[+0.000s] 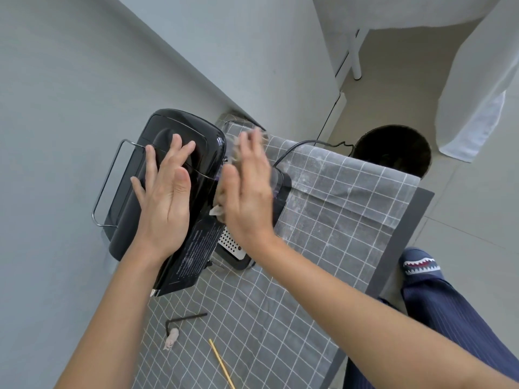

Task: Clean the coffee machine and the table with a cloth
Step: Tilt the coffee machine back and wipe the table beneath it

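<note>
The black glossy coffee machine (174, 141) stands at the back left of the table against the grey wall, seen from above, with a wire rail on its top. My left hand (165, 192) lies flat on its lid, fingers spread. My right hand (248, 192) is pressed flat against the machine's right side with a pale cloth (217, 210) under the palm; the hand is blurred and only the edges of the cloth show. The perforated metal drip tray (231, 244) pokes out below that hand. The table (280, 304) carries a grey checked cover.
A black hex key (185, 318), a small crumpled scrap (172, 337) and a thin wooden stick (222, 363) lie on the near part of the table. A black power cord (297, 146) runs off the back. A dark round bin (393, 150) stands on the floor to the right.
</note>
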Available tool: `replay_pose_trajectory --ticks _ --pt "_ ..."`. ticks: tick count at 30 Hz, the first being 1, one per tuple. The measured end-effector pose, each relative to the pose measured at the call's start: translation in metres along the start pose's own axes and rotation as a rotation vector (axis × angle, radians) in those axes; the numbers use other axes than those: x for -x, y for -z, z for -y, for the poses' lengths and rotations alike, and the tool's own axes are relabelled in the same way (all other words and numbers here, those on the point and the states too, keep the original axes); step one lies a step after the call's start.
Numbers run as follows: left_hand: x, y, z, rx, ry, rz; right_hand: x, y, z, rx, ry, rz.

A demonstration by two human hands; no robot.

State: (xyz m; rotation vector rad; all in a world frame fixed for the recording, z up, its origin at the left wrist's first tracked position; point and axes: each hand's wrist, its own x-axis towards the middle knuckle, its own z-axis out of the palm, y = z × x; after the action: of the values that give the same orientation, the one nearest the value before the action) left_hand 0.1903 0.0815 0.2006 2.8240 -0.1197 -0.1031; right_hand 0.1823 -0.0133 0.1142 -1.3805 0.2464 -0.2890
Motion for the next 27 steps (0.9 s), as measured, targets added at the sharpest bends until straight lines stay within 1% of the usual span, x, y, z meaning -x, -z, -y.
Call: replay_pose_trajectory --ticks 2,3,5,8,13,17,20,25,27 --pt "0.000 0.000 0.001 -0.003 -0.002 0.002 -0.010 -0.018 -0.013 0.021 0.093 -0.049" --pt "-0.001 0.001 0.001 -0.002 -0.004 0.003 -0.013 -0.022 -0.024 0.023 0.096 -0.099" --pt "-0.001 0.000 0.002 0.003 -0.006 0.002 -0.017 -0.022 -0.048 0.029 0.006 -0.177" --pt "-0.001 -0.001 0.003 0.014 -0.010 -0.002 -0.016 -0.014 -0.087 0.062 -0.178 -0.183" --pt "-0.001 -0.002 0.002 0.012 -0.008 -0.010 -0.009 -0.008 -0.130 0.121 -0.289 -0.184" --pt "-0.001 -0.002 0.001 0.009 -0.009 -0.014 0.003 -0.012 -0.135 0.150 -0.343 -0.226" --pt "0.000 -0.002 0.001 0.009 -0.001 -0.012 0.017 -0.019 -0.132 0.133 -0.501 -0.298" --pt "0.000 -0.001 -0.001 0.008 -0.001 -0.015 0.040 -0.036 -0.104 -0.003 -0.789 -0.338" --pt "0.000 -0.001 -0.001 0.013 0.001 -0.014 0.045 -0.042 -0.084 -0.045 -0.841 -0.327"
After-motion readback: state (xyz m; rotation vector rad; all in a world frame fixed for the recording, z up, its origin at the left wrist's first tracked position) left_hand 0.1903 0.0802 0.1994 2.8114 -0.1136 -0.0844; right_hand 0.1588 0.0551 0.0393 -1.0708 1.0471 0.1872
